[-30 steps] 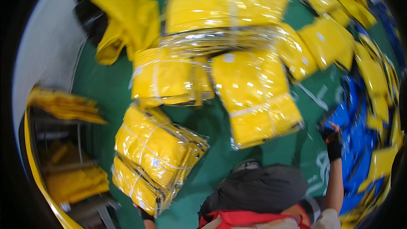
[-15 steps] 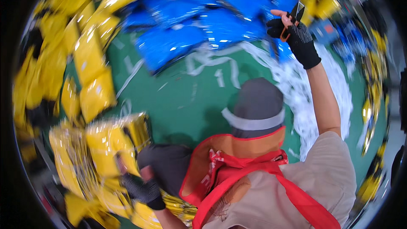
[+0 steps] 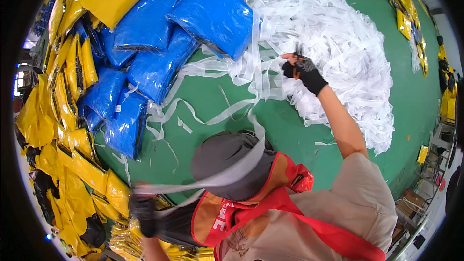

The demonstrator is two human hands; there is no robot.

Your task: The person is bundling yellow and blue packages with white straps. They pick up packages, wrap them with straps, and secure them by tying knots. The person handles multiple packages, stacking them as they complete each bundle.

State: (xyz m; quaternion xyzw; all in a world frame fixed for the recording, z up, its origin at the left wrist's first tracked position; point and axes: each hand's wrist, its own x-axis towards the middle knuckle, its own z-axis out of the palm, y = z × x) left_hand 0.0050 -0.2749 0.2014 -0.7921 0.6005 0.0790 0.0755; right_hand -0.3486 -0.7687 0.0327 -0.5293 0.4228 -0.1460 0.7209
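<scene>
Both hands are gloved: my right hand (image 3: pixel 302 70), upper centre of the frame, pinches dark scissors (image 3: pixel 297 53) over the white strap heap (image 3: pixel 348 43); my left hand (image 3: pixel 141 208), lower left, blurred, grips a white strap (image 3: pixel 212 180).

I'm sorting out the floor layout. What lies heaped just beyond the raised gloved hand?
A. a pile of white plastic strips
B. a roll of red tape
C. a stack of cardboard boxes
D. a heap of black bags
A: the right hand is raised before a heap of white strips spread over the green floor.
</scene>
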